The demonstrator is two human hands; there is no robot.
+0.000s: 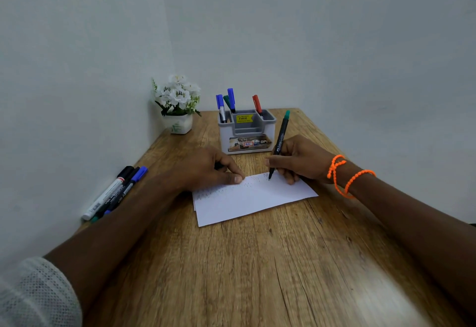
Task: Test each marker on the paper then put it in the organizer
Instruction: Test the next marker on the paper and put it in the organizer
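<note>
Pinching a green-capped marker (280,141) between thumb and curled fingers, the right hand (298,160) holds it nearly upright, tip down on the far edge of the paper (253,200), cap end leaning away past the knuckles. Faint zigzag scribbles run along that far edge, from beside the tip leftward. Left of the grip, the left hand (206,169) rests on the paper's far left part, its thumb pressed flat on the sheet; its fingers are curled, and whether they hold anything cannot be told. Just beyond the gripped marker stands the organizer (247,133), a grey-and-white box touching nothing else. Its back left compartment holds two blue markers (225,102) and a green one (226,100), all upright or slightly tilted; its back right compartment holds a red marker (257,105). The middle front compartment looks bare, with a yellow price sticker behind it. Far left of the grip, against the wall, lie more markers (113,194) side by side. Beyond them a flower pot (177,123) stands in the table (257,275) corner. Orange beads (345,174) circle the right wrist.
</note>
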